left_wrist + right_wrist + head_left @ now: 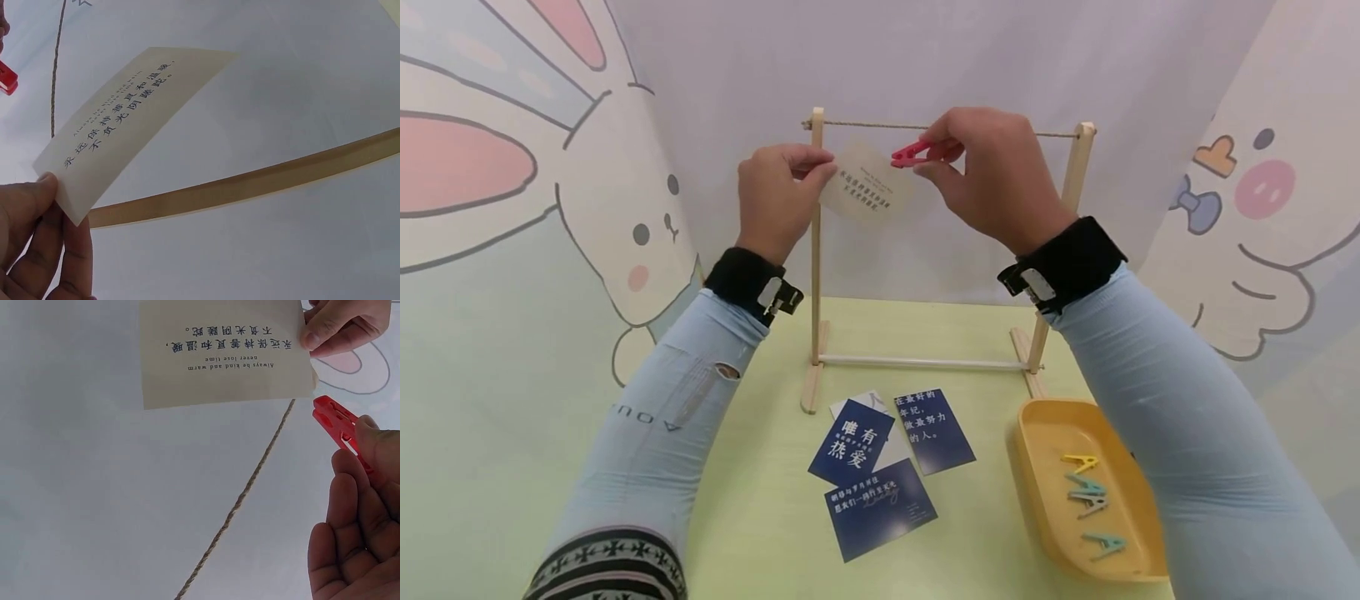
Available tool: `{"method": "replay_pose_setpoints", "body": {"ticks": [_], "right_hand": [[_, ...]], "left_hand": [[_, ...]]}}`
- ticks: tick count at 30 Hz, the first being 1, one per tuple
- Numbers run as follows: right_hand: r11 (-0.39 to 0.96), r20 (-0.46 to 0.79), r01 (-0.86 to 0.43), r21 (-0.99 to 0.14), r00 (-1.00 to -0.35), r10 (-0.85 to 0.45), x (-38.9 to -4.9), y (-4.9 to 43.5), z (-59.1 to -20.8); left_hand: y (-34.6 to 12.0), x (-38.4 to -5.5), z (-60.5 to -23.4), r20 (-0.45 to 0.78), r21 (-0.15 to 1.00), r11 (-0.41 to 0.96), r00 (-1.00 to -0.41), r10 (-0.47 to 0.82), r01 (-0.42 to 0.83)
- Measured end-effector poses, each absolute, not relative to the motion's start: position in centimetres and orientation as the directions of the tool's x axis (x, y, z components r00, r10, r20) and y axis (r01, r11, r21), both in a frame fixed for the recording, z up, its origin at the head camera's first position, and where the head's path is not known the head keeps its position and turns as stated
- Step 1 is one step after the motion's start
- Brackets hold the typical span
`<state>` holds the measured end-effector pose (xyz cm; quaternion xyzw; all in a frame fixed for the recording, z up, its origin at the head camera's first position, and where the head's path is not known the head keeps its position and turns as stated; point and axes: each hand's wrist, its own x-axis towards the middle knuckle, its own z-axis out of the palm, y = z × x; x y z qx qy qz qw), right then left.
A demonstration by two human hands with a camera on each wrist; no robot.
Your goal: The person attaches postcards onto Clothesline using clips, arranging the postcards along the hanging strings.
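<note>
Between thumb and fingers my left hand [778,193] pinches a cream card [867,185] printed with dark text, by one corner. The card hangs tilted just below the rope [872,126] of a wooden frame and overlaps the frame's left post [816,250]. To its right, my right hand [992,171] pinches a red clothespin [912,154] by its handle end, its nose pointing at the card. In the right wrist view the red clothespin [337,425] sits close to the card's corner, apart from it, with the rope [240,499] running behind.
Several printed cards lie on the pale green table, among them a blue card [935,431] and another blue card [880,508]. At the right, a yellow tray [1037,500] holds several clothespins [1086,500]. The frame's lower rod [925,363] spans its feet.
</note>
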<state>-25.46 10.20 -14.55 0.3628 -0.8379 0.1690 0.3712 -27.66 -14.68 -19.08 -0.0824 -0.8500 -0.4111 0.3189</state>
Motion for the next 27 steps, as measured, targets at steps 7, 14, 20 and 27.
{"method": "replay_pose_setpoints", "body": {"ticks": [7,14,20,27], "right_hand": [[0.691,0.734,-0.722,-0.025,-0.483,-0.478,-25.7,9.6,-13.9],[0.707,0.724,-0.706,-0.046,-0.511,-0.464,-26.0,9.2,-13.5],[0.730,0.724,-0.682,-0.054,-0.530,-0.442,-26.6,8.9,-13.1],[0.748,0.707,-0.659,-0.081,-0.566,-0.423,-27.1,8.5,-12.5]], "left_hand": [[-14.9,-28.0,-18.6,0.599,0.670,0.627,-0.789,-0.139,0.398],[-15.1,-28.6,-18.4,0.580,0.689,0.617,-0.800,-0.154,0.381],[-15.2,-28.9,-18.1,0.570,0.701,0.611,-0.804,-0.171,0.368],[-15.1,-29.4,-17.9,0.560,0.705,0.615,-0.810,-0.176,0.354]]}}
